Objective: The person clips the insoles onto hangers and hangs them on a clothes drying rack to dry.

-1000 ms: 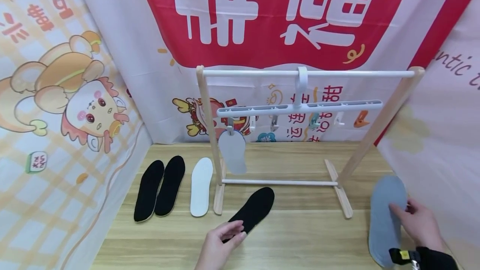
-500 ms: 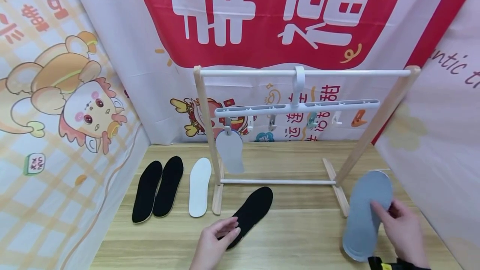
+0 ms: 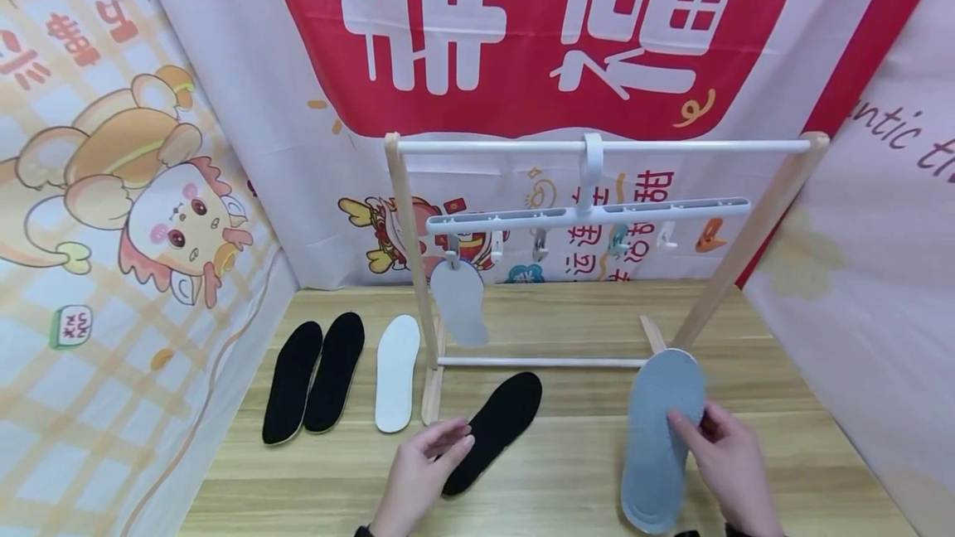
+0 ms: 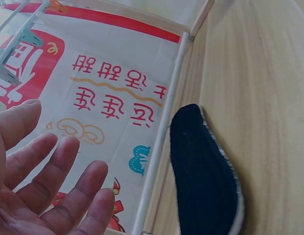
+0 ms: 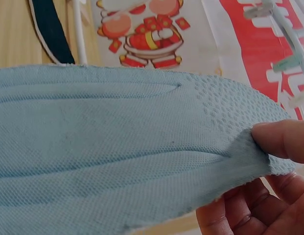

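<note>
- Head view: my right hand (image 3: 729, 462) pinches a gray insole (image 3: 652, 442) in front of the rack (image 3: 751, 239).
- My left hand (image 3: 424, 466), fingers loosely spread, hovers beside a black insole (image 3: 500, 428) on the wooden table (image 3: 570, 479).

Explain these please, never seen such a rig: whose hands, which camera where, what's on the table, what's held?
No robot: these are a person's two bare hands. The wide picture is from a camera on the head, looking forward and down; the close ones are from cameras on the left and right wrists. On the table lie two black insoles and a white insole at left, and a third black insole near the left hand. Behind stands a rack with a hanger, where one pale insole hangs from a clip. The right hand pinches a grey-blue insole; the left hand holds nothing.
</note>
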Demonstrator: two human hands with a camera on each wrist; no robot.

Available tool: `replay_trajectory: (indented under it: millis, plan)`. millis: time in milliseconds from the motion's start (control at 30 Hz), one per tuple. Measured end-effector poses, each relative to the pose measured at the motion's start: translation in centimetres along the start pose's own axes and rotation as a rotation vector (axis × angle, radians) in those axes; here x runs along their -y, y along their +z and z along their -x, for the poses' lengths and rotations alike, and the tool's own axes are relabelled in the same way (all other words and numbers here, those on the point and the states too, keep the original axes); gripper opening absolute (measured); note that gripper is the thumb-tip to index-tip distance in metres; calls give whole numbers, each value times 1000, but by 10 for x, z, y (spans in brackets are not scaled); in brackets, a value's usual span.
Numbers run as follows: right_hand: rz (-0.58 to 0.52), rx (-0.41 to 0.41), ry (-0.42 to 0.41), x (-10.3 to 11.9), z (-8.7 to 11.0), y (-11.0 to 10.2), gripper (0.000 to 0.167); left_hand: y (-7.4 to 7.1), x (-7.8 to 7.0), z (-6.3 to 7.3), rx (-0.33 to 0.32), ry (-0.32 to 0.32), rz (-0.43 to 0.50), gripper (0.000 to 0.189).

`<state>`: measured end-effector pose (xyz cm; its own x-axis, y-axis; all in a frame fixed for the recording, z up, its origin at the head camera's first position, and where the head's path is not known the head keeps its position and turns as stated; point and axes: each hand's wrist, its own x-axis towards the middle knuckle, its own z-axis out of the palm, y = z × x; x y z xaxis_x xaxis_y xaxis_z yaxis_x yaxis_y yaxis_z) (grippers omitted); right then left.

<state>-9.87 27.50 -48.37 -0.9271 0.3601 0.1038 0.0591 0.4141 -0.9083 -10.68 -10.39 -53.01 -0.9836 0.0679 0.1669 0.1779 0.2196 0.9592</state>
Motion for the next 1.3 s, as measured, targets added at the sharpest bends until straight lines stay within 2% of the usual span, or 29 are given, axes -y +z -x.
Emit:
replay_trajectory:
  millis: [267, 367, 500, 667, 767, 933, 1133, 1300]
  plan:
    - [-57, 18, -58, 9, 5, 12, 32, -5, -9, -10, -27, 21, 20, 30]
    - [-61, 25, -65, 11, 6, 15, 29, -8, -17, -17, -32, 45, 24, 27]
    - [-39, 44, -67, 14, 8, 21, 22, -13, -34, -32, -35, 108, 7, 26]
    - [-39, 64, -119, 18, 8, 29, 15, -19, -60, -56, -24, 171, -16, 32]
    - [-46, 78, -133, 20, 8, 33, 15, -20, -76, -70, -11, 217, -7, 35]
    - [-28, 104, -106, 26, 5, 36, 20, -15, -101, -87, 12, 289, 18, 40]
    - [-42, 141, -107, 36, 1, 40, 20, -5, -125, -107, 47, 281, 96, 44]
    - [-56, 181, -83, 43, -2, 45, 25, 0, -136, -122, 65, 263, 129, 45]
